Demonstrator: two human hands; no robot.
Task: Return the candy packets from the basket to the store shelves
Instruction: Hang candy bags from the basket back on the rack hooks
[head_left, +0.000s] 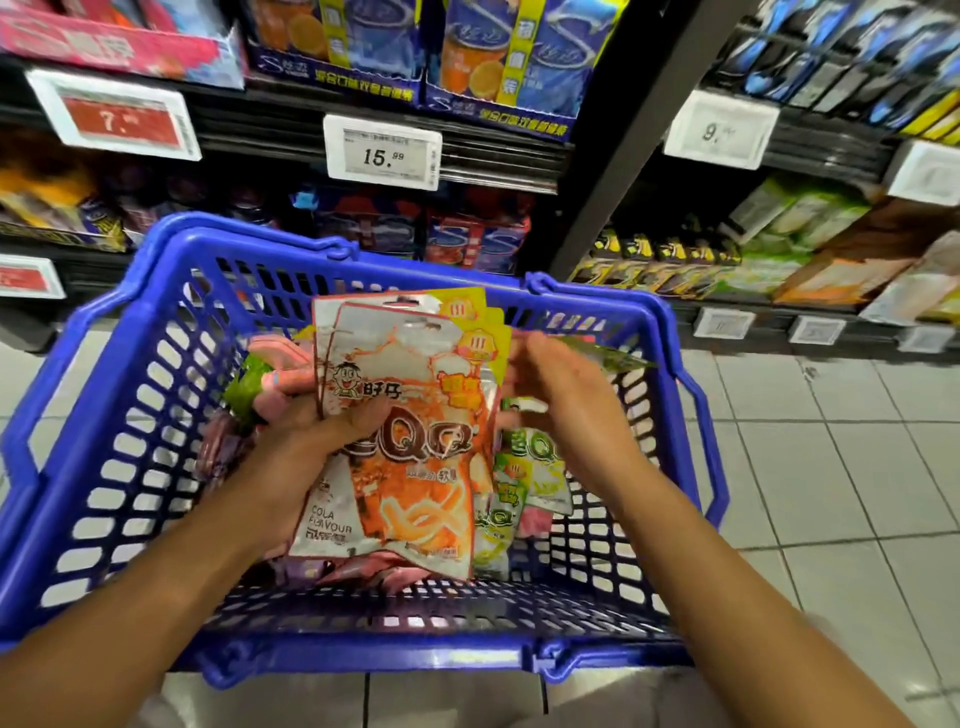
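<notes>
Head view: two shiny, flat orange cola candy packets (400, 441) are gripped by the left hand (306, 431) above the blue plastic basket (119, 441) with holes. More crinkly packets (519, 499) are seen inside. The blurry right hand (566, 400) is curled; its hold cannot be told.

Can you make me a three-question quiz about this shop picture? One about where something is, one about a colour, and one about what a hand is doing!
1. Where is the 15.99 price tag?
A. on the shelf edge above the basket
B. on the floor
C. inside the basket

2. What colour is the basket?
A. red
B. blue
C. green

3. What is the left hand doing?
A. hanging with nothing in it
B. pressing flat on the floor
C. holding cola candy packets

Answers:
1 A, the tag sits on the shelf rail behind the basket.
2 B, its walls and handles are blue.
3 C, thumb and fingers wrap round the orange packets.
</notes>
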